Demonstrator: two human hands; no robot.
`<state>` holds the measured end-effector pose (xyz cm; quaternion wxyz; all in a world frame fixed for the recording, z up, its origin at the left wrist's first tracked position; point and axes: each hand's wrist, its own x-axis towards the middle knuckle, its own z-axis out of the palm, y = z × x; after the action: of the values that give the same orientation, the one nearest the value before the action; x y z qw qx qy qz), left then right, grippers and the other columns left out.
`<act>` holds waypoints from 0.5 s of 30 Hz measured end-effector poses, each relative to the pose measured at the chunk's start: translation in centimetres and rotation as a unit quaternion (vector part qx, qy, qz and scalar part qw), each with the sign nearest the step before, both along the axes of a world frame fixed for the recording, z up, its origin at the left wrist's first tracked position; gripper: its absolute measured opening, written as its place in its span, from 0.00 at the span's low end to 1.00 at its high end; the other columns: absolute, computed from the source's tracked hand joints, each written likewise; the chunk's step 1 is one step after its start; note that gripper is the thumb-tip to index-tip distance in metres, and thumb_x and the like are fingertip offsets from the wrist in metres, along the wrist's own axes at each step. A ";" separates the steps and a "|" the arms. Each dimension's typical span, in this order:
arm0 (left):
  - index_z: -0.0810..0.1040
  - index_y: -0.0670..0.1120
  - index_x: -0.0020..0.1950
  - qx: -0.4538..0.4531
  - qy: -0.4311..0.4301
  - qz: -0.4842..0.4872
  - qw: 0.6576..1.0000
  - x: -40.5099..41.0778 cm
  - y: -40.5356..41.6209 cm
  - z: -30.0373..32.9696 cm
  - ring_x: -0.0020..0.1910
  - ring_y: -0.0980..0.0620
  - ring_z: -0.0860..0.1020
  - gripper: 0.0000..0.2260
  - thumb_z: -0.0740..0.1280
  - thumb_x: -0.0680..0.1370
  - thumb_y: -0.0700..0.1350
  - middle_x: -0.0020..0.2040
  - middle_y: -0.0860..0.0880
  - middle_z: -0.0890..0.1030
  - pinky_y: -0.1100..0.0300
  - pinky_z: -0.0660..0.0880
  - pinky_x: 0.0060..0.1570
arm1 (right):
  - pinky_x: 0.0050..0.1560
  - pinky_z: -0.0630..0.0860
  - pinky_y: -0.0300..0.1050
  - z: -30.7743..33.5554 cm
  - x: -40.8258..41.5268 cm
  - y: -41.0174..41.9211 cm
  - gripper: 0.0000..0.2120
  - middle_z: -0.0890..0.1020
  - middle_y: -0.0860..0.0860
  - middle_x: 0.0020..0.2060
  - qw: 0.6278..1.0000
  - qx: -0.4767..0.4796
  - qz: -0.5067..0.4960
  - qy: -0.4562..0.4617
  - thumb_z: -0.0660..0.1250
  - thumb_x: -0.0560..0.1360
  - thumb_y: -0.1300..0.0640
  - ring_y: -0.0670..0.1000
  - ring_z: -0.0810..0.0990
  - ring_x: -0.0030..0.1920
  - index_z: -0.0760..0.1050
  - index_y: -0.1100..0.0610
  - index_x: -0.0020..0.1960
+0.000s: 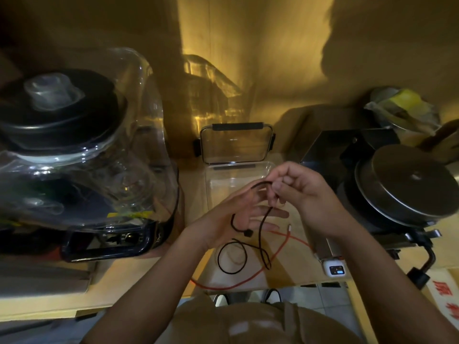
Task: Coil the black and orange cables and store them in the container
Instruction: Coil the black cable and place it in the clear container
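Tangling is the main risk here. The black cable [260, 227] runs from the right hand [305, 194], whose fingers [279, 188] are pinched together on its upper bend, across the open left hand [233, 212], whose fingers are spread flat and apart beneath it, gripping nothing. Below the hands the slack hangs down and lies on the worktop [139, 289] in 2 loose loops, and one loop crosses over the orange cable [250, 279]. If the black cable is wound up quickly, that crossing could drag the orange one along or knot the 2 together.

A second hazard, as I judge it, is the plug end dangling near the left palm: unsupported, it may slip off and let the forming coil spring open. The orange cable's near bend also lies at the worktop's front edge and could slide off if tugged. The clear container [263, 167] stands open just behind the hands, its lid [236, 142] propped beyond it.
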<state>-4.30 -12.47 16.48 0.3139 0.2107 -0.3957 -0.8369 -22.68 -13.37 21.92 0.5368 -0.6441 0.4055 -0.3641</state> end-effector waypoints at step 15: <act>0.71 0.50 0.74 0.184 0.132 0.160 0.961 0.7 0.9 -2.2 0.50 0.45 0.78 0.27 0.60 0.77 0.59 0.60 0.42 0.77 0.51 0.75 0.48 | 0.56 0.76 0.37 -5.2 0.6 0.5 0.10 0.82 0.49 0.56 0.987 -0.002 -0.156 0.043 0.62 0.81 0.60 0.46 0.80 0.56 0.76 0.55 0.61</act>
<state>-3.57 -11.59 14.26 0.4488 0.2127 -0.1511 -0.8547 -22.04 -12.85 16.67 0.4540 -0.5891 0.5228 -0.4166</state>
